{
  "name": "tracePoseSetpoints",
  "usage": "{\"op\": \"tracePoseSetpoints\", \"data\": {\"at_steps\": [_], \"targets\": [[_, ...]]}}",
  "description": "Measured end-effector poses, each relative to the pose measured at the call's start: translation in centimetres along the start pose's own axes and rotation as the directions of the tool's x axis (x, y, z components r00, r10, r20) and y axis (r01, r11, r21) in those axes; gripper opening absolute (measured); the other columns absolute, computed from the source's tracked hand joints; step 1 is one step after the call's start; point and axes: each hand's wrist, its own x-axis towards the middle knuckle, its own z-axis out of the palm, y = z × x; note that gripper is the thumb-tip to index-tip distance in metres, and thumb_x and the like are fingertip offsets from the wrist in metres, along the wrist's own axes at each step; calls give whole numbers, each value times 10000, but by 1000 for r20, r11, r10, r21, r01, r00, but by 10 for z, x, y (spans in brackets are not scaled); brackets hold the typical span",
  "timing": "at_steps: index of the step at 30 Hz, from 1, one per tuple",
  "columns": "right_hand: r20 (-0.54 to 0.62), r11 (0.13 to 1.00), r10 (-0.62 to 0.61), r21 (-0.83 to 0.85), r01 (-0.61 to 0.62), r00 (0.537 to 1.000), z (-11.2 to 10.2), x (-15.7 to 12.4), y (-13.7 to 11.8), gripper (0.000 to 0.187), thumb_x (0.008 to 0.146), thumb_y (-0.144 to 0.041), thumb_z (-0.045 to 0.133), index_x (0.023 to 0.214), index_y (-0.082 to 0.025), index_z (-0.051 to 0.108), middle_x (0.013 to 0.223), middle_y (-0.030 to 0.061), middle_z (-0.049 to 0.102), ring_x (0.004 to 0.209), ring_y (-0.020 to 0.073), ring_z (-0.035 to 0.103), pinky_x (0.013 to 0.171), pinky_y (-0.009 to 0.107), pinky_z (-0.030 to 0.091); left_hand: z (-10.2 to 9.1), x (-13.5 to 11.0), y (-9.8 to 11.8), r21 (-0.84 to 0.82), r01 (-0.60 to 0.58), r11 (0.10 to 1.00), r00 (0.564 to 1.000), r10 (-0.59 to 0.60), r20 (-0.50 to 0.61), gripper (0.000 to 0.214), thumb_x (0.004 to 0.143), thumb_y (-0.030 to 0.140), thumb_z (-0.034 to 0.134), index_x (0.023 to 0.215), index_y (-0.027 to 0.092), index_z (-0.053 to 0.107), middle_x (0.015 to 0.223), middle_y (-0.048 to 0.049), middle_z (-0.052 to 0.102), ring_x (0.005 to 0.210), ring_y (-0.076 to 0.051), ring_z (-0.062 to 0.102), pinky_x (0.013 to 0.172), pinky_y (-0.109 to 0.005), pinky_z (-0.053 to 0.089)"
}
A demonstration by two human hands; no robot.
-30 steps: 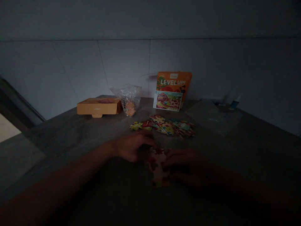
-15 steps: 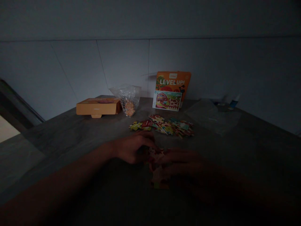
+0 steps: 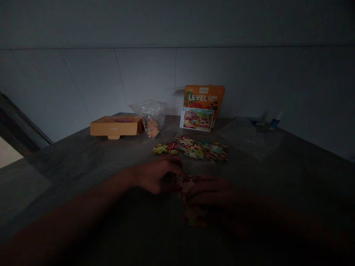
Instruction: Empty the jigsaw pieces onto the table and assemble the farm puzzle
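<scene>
Low in the dim centre, my left hand [image 3: 158, 175] has its thumb and fingers closed on the left edge of a pinkish puzzle piece [image 3: 185, 184]. From the other side, my right hand [image 3: 213, 192] lies across it, fingers together, and also grips a lower puzzle piece [image 3: 195, 218] with a yellow-green patch along its near edge. The fingers cover much of both pieces, and whether they interlock is hard to see. Just beyond my hands is a loose heap of colourful puzzle pieces [image 3: 194, 149].
An orange "LEVEL UP!" box [image 3: 204, 96] stands at the back, with a farm picture card [image 3: 197, 119] leaning on it. To the left are an orange box [image 3: 115, 127] and a clear bag of pieces [image 3: 151, 118]. Flat clear plastic [image 3: 249, 136] and a small bottle [image 3: 274, 122] are at right.
The lower puzzle piece has shifted slightly right and toward me with my right hand. My left hand has barely moved.
</scene>
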Motion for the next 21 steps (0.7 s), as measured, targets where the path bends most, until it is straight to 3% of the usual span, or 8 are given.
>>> {"op": "tracePoseSetpoints", "data": {"at_steps": [3,6,11,16,21], "targets": [[4,1000,-17,12,17,1000,0,-1,1,303,935,-139,495,1218,-190,592,1239,78,615,1236,191,493,1113,396,317,0,1,1,-2,-1,1000,1000,1,5,318,809,228,656,1126,201,656,973,-82,590,926,-223,558,829,-345,458],[-19,1000,-8,-8,8,1000,-1,-1,2,306,927,-157,520,1222,-184,594,1246,86,608,1231,188,497,1057,347,391,0,0,0,8,10,1000,1000,-10,3,328,806,242,667,1132,208,655,979,-79,587,932,-224,556,841,-349,455],[-18,994,-5,-106,3,1000,-1,-4,3,328,874,-239,613,1192,-159,617,1225,125,608,1147,220,559,950,321,463,0,0,0,12,27,1000,1000,-27,13,338,805,244,665,1141,208,655,988,-81,581,932,-223,550,854,-364,454],[-20,988,50,-142,-52,999,-4,-8,6,473,800,-425,696,1213,-210,612,1130,112,640,1021,240,610,827,312,492,0,0,2,13,39,999,999,-39,15,329,816,259,656,1141,208,657,993,-84,575,940,-222,549,850,-367,457],[30,985,103,-145,-98,994,-7,-12,14,595,724,-436,757,1240,-191,589,1130,119,615,909,229,617,744,301,483,0,0,1,26,37,999,999,-37,17,331,816,263,654,1142,204,657,985,-85,576,930,-223,551,846,-368,456]]}}
